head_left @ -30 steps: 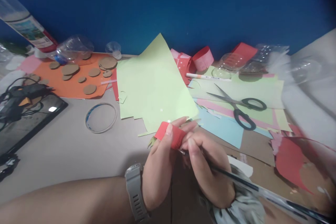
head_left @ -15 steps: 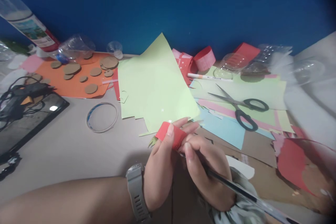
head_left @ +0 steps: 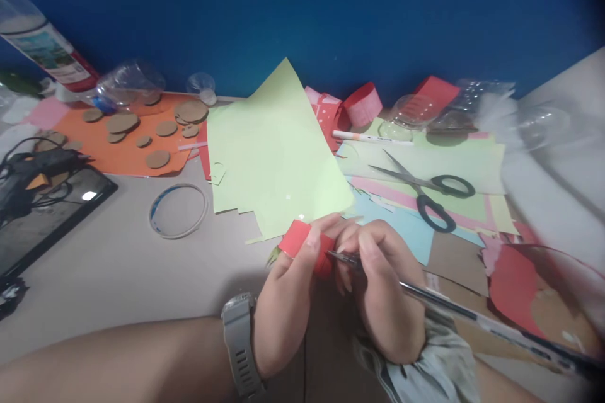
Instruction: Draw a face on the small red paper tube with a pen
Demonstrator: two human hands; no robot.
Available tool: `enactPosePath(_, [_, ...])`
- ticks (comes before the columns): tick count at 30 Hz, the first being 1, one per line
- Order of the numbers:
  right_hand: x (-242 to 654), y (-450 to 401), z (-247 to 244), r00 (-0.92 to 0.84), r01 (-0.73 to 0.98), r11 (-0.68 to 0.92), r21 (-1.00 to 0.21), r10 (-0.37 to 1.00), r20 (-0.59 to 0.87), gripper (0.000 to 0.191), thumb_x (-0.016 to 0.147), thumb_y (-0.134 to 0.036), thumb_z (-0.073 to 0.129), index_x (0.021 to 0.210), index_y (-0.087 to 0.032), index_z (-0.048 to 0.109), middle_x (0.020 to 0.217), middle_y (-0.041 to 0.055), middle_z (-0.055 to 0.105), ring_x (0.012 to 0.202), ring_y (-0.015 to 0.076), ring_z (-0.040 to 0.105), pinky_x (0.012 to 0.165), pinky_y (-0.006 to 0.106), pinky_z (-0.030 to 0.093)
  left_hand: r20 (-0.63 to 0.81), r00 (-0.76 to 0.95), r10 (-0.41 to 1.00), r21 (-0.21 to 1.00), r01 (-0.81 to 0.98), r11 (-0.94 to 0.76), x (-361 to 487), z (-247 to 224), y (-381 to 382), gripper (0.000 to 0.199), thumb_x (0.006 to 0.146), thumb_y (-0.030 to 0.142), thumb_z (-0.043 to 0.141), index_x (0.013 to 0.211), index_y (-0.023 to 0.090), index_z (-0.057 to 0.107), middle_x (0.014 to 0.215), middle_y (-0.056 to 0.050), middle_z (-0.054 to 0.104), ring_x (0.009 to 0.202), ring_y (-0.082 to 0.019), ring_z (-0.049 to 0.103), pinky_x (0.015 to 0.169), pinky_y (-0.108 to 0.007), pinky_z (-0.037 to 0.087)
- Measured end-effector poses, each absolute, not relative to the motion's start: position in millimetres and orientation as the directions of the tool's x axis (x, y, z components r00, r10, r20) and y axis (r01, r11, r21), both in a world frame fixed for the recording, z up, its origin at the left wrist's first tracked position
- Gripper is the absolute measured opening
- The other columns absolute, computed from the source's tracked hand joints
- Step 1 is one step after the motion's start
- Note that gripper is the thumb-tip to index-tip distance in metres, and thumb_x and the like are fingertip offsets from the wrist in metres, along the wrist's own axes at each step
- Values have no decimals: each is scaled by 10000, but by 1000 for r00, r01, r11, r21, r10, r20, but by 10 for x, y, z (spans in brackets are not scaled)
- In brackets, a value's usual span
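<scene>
My left hand (head_left: 293,293), with a grey watch on its wrist, pinches a folded red paper strip (head_left: 293,239) between thumb and fingers. A bit of green paper (head_left: 273,255) shows beside the strip, at its left. In my right hand (head_left: 390,283) is a long slim pen (head_left: 449,306) with a dark core and a pointed metal tip. The tip is at the right edge of the red paper; whether it touches cannot be made out. Just beyond the hands lies a pale green paper sheet (head_left: 278,157) with a notched lower edge.
Black-handled scissors (head_left: 420,186) lie on coloured paper at the right, near a white marker (head_left: 371,137). At the left are a tape roll (head_left: 152,214), a dark tablet (head_left: 61,220) with cables, cardboard discs (head_left: 121,123) on orange paper (head_left: 89,154), and a bottle (head_left: 51,53).
My right hand has turned and drawn slightly right, so the pen's metal tip now shows at the red paper. The left hand keeps its hold. The whole view has shifted a little.
</scene>
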State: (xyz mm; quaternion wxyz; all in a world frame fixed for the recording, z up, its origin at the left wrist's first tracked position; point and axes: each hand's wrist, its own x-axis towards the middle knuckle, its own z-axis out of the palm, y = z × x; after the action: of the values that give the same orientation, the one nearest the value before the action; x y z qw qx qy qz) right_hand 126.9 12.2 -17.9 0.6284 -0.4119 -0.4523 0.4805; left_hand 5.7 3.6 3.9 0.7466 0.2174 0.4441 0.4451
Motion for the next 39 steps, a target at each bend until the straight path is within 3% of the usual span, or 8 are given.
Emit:
enactPosePath(5, [1268, 87, -201, 179, -239, 202, -950, 971, 161, 345, 1273, -403, 734, 958, -272, 785, 806, -24, 720, 530, 128, 553, 464, 263, 411, -510, 143, 848, 695, -513, 504, 63, 27, 0, 406, 1168, 601, 790, 1414, 304, 914, 1478, -53, 923, 1644, -387, 664, 1519, -595, 316])
enactPosePath(9, [1287, 56, -229, 173, -235, 183, -955, 974, 144, 337, 1278, -383, 718, 963, -278, 779, 806, -35, 667, 549, 133, 581, 477, 262, 421, -514, 150, 844, 662, -557, 502, 74, 42, -11, 444, 1154, 626, 802, 1407, 281, 921, 1415, -71, 954, 1531, -407, 754, 1432, -631, 439])
enactPosePath(12, [1283, 75, -230, 177, -216, 162, -963, 976, 125, 363, 1277, -351, 703, 925, -273, 751, 768, -31, 672, 574, 148, 588, 534, 281, 470, -501, 148, 853, 643, -595, 481, 76, 51, 5, 464, 1144, 662, 807, 1385, 283, 922, 1510, -61, 932, 1603, -390, 722, 1449, -590, 444])
enactPosePath(16, [1267, 124, -216, 190, -193, 100, -976, 980, 63, 395, 1269, -364, 701, 885, -271, 697, 738, -23, 676, 553, 160, 543, 539, 308, 455, -489, 175, 855, 654, -575, 492, 77, 50, 44, 439, 1198, 620, 718, 1377, 269, 910, 1400, -69, 949, 1580, -385, 732, 1470, -610, 407])
enactPosePath(25, [1301, 121, -232, 161, -140, 56, -989, 986, 33, 389, 1276, -361, 678, 899, -273, 713, 743, -44, 612, 569, 154, 544, 546, 294, 472, -422, 173, 890, 700, -563, 441, 100, 72, 69, 420, 1242, 521, 604, 1275, 213, 888, 1317, -114, 931, 1419, -388, 778, 1389, -620, 470])
enactPosePath(30, [1306, 112, -242, 174, -135, 27, -991, 985, 3, 393, 1268, -417, 696, 901, -276, 678, 754, -46, 590, 576, 161, 530, 545, 306, 469, -438, 170, 883, 699, -554, 453, 101, 60, 79, 446, 1253, 530, 593, 1244, 221, 914, 1131, -84, 890, 1249, -344, 780, 1314, -579, 508])
enactPosePath(34, [1283, 125, -210, 172, -143, 11, -990, 985, -14, 403, 1250, -459, 725, 897, -281, 644, 710, -51, 600, 541, 166, 538, 527, 312, 448, -419, 164, 893, 713, -550, 436, 111, 76, 83, 432, 1249, 524, 619, 1178, 246, 943, 912, -27, 750, 1071, -280, 728, 1235, -495, 539])
enactPosePath(39, [1267, 151, -168, 172, -171, 27, -985, 985, -3, 427, 1238, -468, 749, 867, -285, 644, 661, -55, 608, 511, 166, 538, 506, 308, 430, -439, 166, 883, 695, -561, 450, 104, 105, 71, 420, 1254, 513, 617, 1202, 253, 943, 985, -46, 840, 1122, -306, 780, 1182, -489, 546])
